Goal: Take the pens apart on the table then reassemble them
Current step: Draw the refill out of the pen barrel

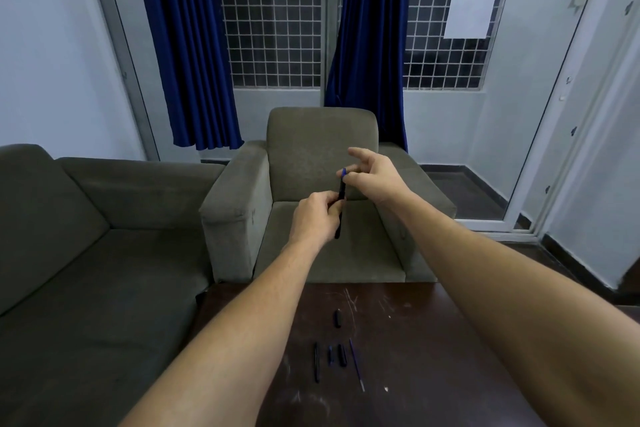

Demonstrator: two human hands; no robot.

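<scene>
Both hands are raised in front of the armchair. My left hand [313, 218] grips a black pen barrel [340, 215] that stands nearly upright. My right hand [372, 173] pinches a small blue end piece [344, 172] at the barrel's top, its other fingers spread. On the dark table [433, 357] below lie loose pen parts: a black cap [337, 318] farther out, then a row with a black barrel [316, 362], a small blue piece [330, 354], another black cap [342, 355] and a thin blue refill [356, 365].
A grey armchair [322, 156] stands just beyond the table's far edge. A grey sofa [86, 253] fills the left side. Blue curtains and a grilled window are at the back, and a glass door is on the right.
</scene>
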